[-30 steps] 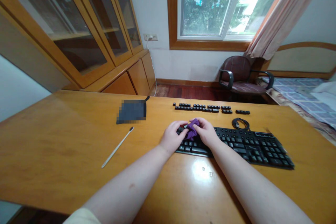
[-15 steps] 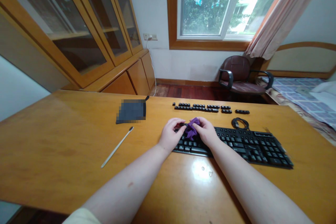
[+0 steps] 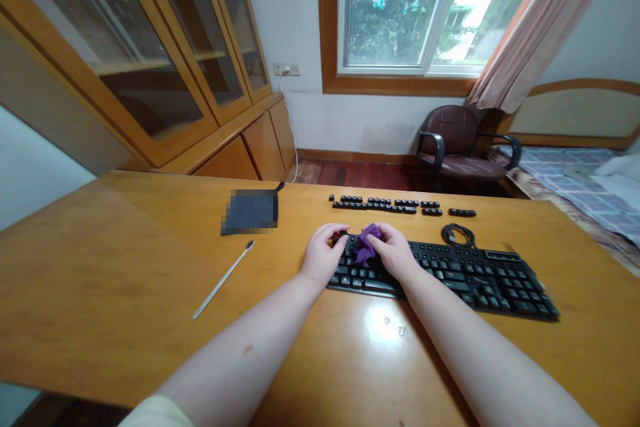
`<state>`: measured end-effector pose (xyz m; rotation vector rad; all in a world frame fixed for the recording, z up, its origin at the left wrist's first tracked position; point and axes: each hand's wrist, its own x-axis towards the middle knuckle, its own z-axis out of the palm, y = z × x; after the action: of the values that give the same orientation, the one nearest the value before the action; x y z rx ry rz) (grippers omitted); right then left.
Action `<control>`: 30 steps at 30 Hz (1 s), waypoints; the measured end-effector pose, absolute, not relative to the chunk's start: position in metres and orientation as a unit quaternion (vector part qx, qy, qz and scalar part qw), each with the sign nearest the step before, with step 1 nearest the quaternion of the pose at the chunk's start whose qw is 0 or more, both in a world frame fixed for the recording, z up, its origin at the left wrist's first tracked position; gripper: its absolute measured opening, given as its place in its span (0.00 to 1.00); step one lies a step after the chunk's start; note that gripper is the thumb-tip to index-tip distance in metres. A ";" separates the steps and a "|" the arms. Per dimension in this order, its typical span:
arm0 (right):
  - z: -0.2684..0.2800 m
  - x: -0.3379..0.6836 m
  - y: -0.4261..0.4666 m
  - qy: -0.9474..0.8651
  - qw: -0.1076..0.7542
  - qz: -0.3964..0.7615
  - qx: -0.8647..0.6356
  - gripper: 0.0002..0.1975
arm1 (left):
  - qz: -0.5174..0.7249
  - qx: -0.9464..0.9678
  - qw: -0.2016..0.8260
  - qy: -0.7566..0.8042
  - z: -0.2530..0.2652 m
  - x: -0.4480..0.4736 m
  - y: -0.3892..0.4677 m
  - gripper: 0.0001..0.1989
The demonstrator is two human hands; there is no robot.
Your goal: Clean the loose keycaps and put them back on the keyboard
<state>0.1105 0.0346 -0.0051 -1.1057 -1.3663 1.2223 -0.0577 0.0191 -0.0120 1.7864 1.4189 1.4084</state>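
Note:
A black keyboard (image 3: 450,275) lies on the wooden table, its left part under both hands. My right hand (image 3: 395,250) pinches a crumpled purple cloth (image 3: 366,248), which rests against the upper left keys. At the keyboard's far left corner, my left hand (image 3: 323,253) is curled with thumb and fingers around the edge. Something small and reddish shows between those fingers, too hidden to name. Beyond the keyboard, several loose black keycaps (image 3: 375,207) stand in rows. A coiled black cable (image 3: 457,235) sits behind the keyboard's back edge.
Left of my hands lies a thin white brush (image 3: 223,281) with a dark tip. Farther back is a dark, blurred-out flat pouch (image 3: 253,210) with a strap. Past the wooden table (image 3: 125,273) stand a glass-fronted cabinet (image 3: 210,117), an armchair (image 3: 453,140) and a bed (image 3: 575,173).
My left thumb has drawn back slightly left, away from the purple cloth. The right hand keeps the cloth in almost the same spot, and the keyboard has barely shifted.

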 end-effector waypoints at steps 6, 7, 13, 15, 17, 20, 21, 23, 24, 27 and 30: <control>-0.004 0.111 0.034 -0.562 0.475 0.508 -0.447 0.11 | 0.496 0.618 0.271 0.546 -0.013 -0.059 0.021 0.11; -0.004 0.111 0.034 -0.564 0.473 0.508 -0.447 0.12 | 0.496 0.612 0.287 0.546 -0.014 -0.059 0.022 0.12; -0.005 0.112 0.035 -0.582 0.466 0.486 -0.456 0.11 | 0.497 0.583 0.347 0.541 -0.017 -0.061 0.025 0.15; -0.005 0.112 0.035 -0.584 0.464 0.486 -0.455 0.11 | 0.499 0.577 0.352 0.542 -0.018 -0.060 0.025 0.14; -0.006 0.112 0.035 -0.583 0.462 0.489 -0.456 0.11 | 0.506 0.571 0.351 0.543 -0.018 -0.059 0.025 0.14; -0.006 0.112 0.035 -0.582 0.462 0.487 -0.460 0.11 | 0.521 0.563 0.348 0.539 -0.019 -0.056 0.025 0.16; -0.006 0.112 0.035 -0.581 0.463 0.487 -0.460 0.11 | 0.524 0.564 0.347 0.536 -0.019 -0.056 0.025 0.16; -0.006 0.112 0.036 -0.581 0.463 0.492 -0.454 0.11 | 0.525 0.570 0.339 0.533 -0.019 -0.055 0.025 0.17; -0.006 0.112 0.036 -0.581 0.463 0.493 -0.452 0.10 | 0.524 0.574 0.333 0.534 -0.020 -0.055 0.025 0.16; -0.006 0.112 0.036 -0.584 0.463 0.493 -0.449 0.09 | 0.520 0.584 0.313 0.539 -0.021 -0.056 0.025 0.17; -0.007 0.112 0.036 -0.583 0.464 0.490 -0.452 0.10 | 0.513 0.596 0.299 0.540 -0.021 -0.057 0.025 0.17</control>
<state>0.1123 0.0357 -0.0065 -1.1103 -1.4331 1.2027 -0.0572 0.0251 -0.0213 1.5838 1.4350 1.3618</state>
